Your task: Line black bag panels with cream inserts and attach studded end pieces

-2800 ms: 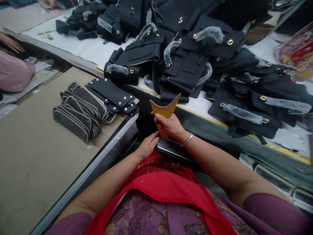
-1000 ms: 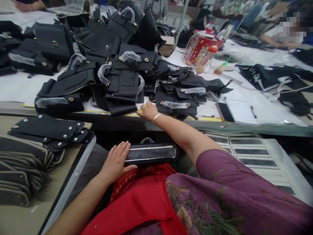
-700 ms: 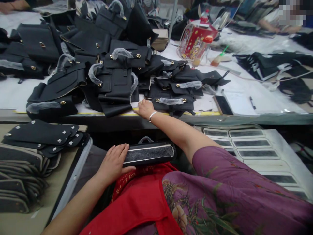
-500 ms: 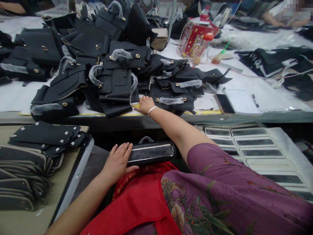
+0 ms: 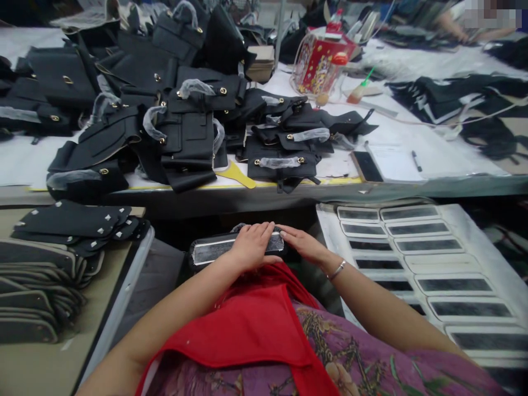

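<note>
A black handbag (image 5: 202,253) rests against my lap, a white-edged dark strip along its upward face. Across the right part of this strip lies my left hand (image 5: 253,246), fingers stretched out flat and thumb toward my body. My right hand (image 5: 303,243) touches the bag's right end with its fingertips, fingers extended; a bracelet circles that wrist. The underside of the bag and its far side are hidden. Ahead, on the table's near edge, a yellow scraper (image 5: 237,175) lies between black bags.
Many black bags (image 5: 185,137) with wrapped handles cover the table's left and middle. A phone (image 5: 366,166), paper and pen lie rightward. Stacked black panels (image 5: 33,308) stand on my left; a white board (image 5: 330,220) with dark strips is on my right. A co-worker's hands show far right.
My right hand has come back from the yellow scraper on the table to the bag's right end. My left hand has slid rightward from the bag's left end.
</note>
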Demonstrator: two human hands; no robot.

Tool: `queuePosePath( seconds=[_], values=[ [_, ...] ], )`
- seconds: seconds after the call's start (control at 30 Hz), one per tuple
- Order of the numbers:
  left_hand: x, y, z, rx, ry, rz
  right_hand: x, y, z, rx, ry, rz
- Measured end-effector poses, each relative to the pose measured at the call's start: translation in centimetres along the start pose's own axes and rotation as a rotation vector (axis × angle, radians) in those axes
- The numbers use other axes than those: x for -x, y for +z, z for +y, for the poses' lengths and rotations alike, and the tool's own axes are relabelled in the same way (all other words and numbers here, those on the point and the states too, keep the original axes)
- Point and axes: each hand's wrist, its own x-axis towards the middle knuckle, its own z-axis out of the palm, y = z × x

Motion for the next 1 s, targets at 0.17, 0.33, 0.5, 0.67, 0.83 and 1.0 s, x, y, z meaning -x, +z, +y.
queuePosePath(
  seconds=[0.17,0.33,0.5,0.67,0.83,1.0],
  values=[
    [-0.4,0.1,0.7,0.012,-0.012,-0.011,-0.2,1.2,0.4,-0.286,0.107,0.020],
    [-0.8,-0.1,1.1,0.025,-0.070,-0.031,-1.0,0.5,-0.1,0.013,-0.037,0.040],
    [-1.2,-0.5,1.7,0.087,-0.123,-0.094,-1.0,0.8,-0.2,0.244,-0.174,0.061],
    [-1.3,-1.4,1.4,0.144,-0.179,-0.216,-0.3,0.4,-0.9,0.341,-0.128,0.038],
    [-2.5,-2.1,1.3,0.162,-0.246,-0.324,1.8,-1.4,-1.9,0.362,-0.075,-0.045],
    [-2.2,-2.9,0.6,0.183,-0.285,-0.362,2.9,-0.6,-3.7,0.892,-0.334,-0.168]
  ],
)
